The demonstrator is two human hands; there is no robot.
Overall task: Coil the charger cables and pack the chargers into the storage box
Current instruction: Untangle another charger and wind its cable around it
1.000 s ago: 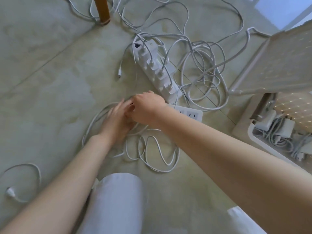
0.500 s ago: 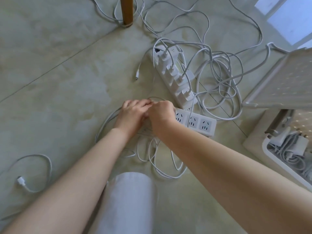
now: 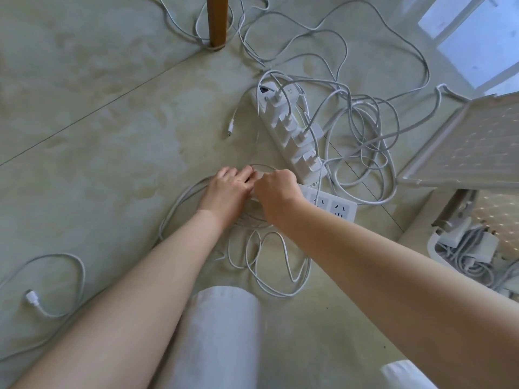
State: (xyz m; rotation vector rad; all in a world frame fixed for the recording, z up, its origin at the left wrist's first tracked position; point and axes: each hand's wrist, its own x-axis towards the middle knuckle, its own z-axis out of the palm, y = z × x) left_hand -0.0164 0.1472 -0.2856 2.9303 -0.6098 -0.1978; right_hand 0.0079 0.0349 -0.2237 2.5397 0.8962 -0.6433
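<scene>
A knee in white cloth (image 3: 222, 332) fills the bottom edge, with both bare forearms reaching out past it. To the left a loose cable ends in a small plug (image 3: 33, 299) on the pale floor. Just beyond the knee lie slack cable loops (image 3: 276, 233), partly hidden under the arms. The left hand (image 3: 229, 189) lies with its fingers fairly straight on a white block (image 3: 257, 175). The right hand (image 3: 276, 190) is curled into a fist on the same block, covering most of it, so I cannot tell whether it is a charger. The hands also hide the left end of a near power strip (image 3: 337, 207). Beyond it a far power strip (image 3: 295, 141) carries a row of chargers (image 3: 290, 126), and their leads run into a tangle of cables (image 3: 362, 130). On the right the storage box (image 3: 434, 249) is cut off by the frame. Its lid (image 3: 463, 144) is raised, and packed chargers (image 3: 483, 247) are dimly visible inside. Farthest off stands a wooden leg (image 3: 216, 21), cropped at the top.
</scene>
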